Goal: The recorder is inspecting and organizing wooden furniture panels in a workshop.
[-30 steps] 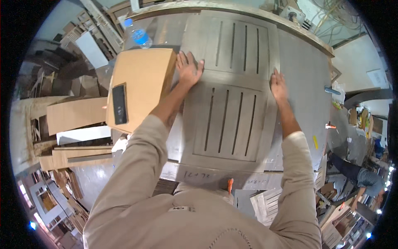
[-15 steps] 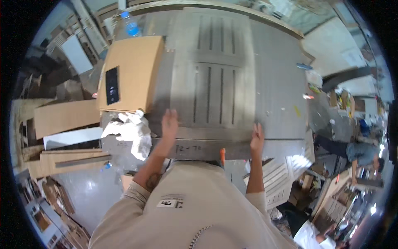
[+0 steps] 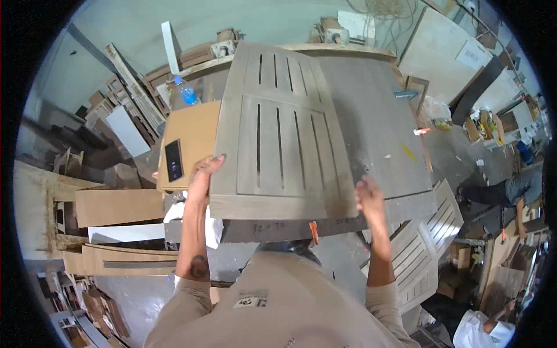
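Observation:
A grey-brown slatted door panel [image 3: 281, 148] is raised and tilted above the workbench [image 3: 380, 133], its left side overlapping a cardboard box. My left hand [image 3: 204, 174] is closed on the panel's left edge near the lower corner, thumb along the rim and the other fingers mostly hidden. At the opposite lower corner, my right hand [image 3: 370, 200] is against the right edge with curled fingers, slightly blurred. A dark shadow falls on the bench beside that edge.
The flat cardboard box [image 3: 197, 127] carries a black phone [image 3: 173, 160]; a blue-capped bottle [image 3: 187, 93] stands behind it. White wrapping [image 3: 213, 232] lies at the front left. More slatted panels [image 3: 406, 261] lean at lower right. A person [image 3: 519, 188] is farther right.
Both hands have come to the panel's lower side edges. The panel has risen off the bench and turned, its near end now closer to me. The view has shifted too.

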Demonstrator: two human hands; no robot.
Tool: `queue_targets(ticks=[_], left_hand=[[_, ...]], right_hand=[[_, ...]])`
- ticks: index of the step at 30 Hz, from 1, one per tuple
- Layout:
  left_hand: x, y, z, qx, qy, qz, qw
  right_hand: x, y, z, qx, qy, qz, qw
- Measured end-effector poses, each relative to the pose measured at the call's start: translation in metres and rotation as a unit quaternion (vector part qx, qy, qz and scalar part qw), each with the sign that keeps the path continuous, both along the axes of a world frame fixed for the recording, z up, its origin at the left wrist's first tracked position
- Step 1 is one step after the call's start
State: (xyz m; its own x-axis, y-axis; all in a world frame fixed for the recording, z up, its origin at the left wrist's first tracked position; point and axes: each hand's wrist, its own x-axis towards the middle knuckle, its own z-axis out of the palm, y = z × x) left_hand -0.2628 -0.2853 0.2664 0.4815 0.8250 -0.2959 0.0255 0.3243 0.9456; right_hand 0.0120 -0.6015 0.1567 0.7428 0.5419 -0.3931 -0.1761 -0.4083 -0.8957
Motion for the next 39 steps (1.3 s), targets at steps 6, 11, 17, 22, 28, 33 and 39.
queue_targets(ticks=[6,11,17,22,28,33,39], left_hand=[[-0.008,-0.022,0.119,0.242,0.093,-0.082,0.962],[0.01,-0.078,0.138,0.435,0.15,-0.172,0.871],[0.017,-0.087,0.103,0.503,0.043,-0.238,0.829],[0.046,-0.03,0.03,0.137,-0.228,-0.428,0.864],[0.072,0.018,-0.259,-0.043,0.235,-0.308,0.921],[0.071,-0.041,-0.252,-0.228,0.109,-0.322,0.912],[0.052,-0.07,-0.257,-0.34,0.031,-0.293,0.893]], right_hand=[[-0.148,0.027,-0.037,0.049,0.173,0.068,0.981],[-0.209,0.057,-0.047,0.067,0.188,0.024,0.98],[-0.183,0.082,0.082,0.096,-0.056,-0.022,0.994],[-0.153,0.103,0.178,0.237,-0.013,-0.022,0.971],[-0.155,0.139,0.245,0.036,-0.128,0.036,0.991],[-0.133,0.097,0.215,-0.134,-0.281,-0.031,0.95],[-0.17,0.069,0.24,-0.158,-0.353,-0.018,0.922]])
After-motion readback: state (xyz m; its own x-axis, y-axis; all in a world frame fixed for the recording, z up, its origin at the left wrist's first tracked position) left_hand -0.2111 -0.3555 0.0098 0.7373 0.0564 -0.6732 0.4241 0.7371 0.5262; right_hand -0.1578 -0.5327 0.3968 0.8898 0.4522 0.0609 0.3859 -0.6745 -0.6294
